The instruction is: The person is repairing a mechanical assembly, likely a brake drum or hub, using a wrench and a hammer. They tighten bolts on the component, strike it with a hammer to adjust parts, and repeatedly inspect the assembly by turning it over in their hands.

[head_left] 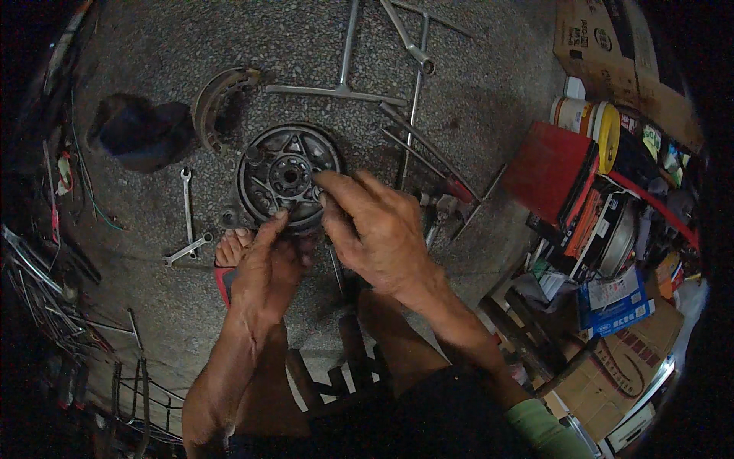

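Note:
A dark, round metal hub plate (272,153) with a spoked face and centre hole is held upright or tilted, I cannot tell which, near the middle. My left hand (266,268) grips its lower edge, thumb on the face. My right hand (375,229) has bent fingers pressed at its right rim; whether they pinch anything small is hidden. A curved brake shoe (206,111) lies above left of the hub. My bare toes in a red sandal (225,281) show beside my left hand.
Two spanners (187,206) and a dark cloth (141,134) lie left on the speckled floor (489,84). Metal stand frames (340,90) and pliers-like tools (455,187) lie beyond and right. Boxes, a red case (544,168) and tubs crowd the right; metal rods (38,268) crowd the left.

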Motion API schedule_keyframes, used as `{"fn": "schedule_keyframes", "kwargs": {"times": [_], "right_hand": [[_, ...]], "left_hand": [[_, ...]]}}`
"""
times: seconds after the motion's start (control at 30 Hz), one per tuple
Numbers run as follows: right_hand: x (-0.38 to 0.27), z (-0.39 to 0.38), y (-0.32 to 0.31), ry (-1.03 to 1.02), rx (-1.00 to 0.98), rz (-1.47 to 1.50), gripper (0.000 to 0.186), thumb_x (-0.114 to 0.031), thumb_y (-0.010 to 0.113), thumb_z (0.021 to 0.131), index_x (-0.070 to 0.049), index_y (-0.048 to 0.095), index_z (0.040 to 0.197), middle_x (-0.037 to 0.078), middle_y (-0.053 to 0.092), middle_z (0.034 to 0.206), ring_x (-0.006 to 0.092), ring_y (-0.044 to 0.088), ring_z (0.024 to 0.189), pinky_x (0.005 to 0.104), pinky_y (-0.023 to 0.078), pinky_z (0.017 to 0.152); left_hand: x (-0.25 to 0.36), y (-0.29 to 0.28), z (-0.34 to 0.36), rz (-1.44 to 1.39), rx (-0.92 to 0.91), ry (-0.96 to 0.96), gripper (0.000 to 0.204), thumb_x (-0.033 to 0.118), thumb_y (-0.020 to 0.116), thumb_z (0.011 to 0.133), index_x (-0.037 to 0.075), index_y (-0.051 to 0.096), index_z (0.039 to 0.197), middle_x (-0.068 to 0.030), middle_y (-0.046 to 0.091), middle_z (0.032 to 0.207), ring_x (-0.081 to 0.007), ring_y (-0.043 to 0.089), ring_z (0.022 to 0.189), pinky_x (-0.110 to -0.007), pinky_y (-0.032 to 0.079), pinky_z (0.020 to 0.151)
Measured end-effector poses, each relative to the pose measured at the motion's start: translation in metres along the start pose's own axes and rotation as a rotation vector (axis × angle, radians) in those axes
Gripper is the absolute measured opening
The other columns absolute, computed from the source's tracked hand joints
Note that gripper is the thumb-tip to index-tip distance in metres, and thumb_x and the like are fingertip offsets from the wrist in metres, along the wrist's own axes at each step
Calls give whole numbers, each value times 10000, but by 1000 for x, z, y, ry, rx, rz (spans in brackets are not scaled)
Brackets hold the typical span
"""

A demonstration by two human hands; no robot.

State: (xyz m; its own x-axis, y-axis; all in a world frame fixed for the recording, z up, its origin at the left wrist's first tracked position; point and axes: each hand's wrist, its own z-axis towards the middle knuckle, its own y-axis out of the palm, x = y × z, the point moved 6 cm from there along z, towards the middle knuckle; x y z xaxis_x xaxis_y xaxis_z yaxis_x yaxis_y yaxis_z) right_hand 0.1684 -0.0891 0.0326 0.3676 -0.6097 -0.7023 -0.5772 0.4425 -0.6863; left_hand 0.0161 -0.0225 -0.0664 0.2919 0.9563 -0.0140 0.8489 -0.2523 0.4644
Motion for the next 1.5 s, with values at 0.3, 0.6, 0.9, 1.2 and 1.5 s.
{"fn": "schedule_keyframes", "kwargs": {"times": [0.3, 0.6, 0.9, 1.2, 1.5], "right_hand": [[5, 9, -12, -65, 65, 2, 249, -4, 670, 833, -24, 676, 1081, 143, 640, 889, 257, 667, 682, 327, 519, 578], [4, 23, -12, -43, 4, 70, 175, -39, 675, 851, 5, 691, 1021, 139, 657, 860, 245, 673, 703, 321, 516, 599], [3, 25, -10, -2, -20, -14, 116, -149, 652, 854, -37, 630, 877, 146, 602, 802, 368, 636, 738, 466, 513, 631], [35, 8, -10, 163, 81, 190, 246, -166, 644, 878, -4, 651, 1063, 189, 657, 898, 377, 653, 811, 429, 521, 731], [73, -25, 35, 648, 63, 604, 413, -305, 676, 914, 35, 624, 1142, 108, 670, 842, 172, 646, 759, 315, 530, 644]], "left_hand": [[28, 17, -21, 235, 257, 220, 285, 290, 723, 860, 82, 583, 996, -72, 643, 832, -185, 614, 654, -304, 425, 549], [40, 29, -31, 133, 217, 180, 171, 207, 728, 864, 69, 647, 923, -96, 715, 832, -186, 636, 592, -302, 436, 516], [38, 29, -30, 85, 232, 144, 183, 211, 730, 863, 71, 640, 939, -125, 712, 834, -194, 638, 608, -299, 442, 531], [29, 16, -25, 8, 171, 62, 208, 258, 703, 885, 112, 619, 1007, -96, 704, 940, -191, 634, 775, -333, 432, 632], [21, 30, -26, -34, 63, 0, 301, 332, 703, 878, 116, 618, 1068, -100, 701, 981, -174, 588, 752, -328, 432, 710]]}}
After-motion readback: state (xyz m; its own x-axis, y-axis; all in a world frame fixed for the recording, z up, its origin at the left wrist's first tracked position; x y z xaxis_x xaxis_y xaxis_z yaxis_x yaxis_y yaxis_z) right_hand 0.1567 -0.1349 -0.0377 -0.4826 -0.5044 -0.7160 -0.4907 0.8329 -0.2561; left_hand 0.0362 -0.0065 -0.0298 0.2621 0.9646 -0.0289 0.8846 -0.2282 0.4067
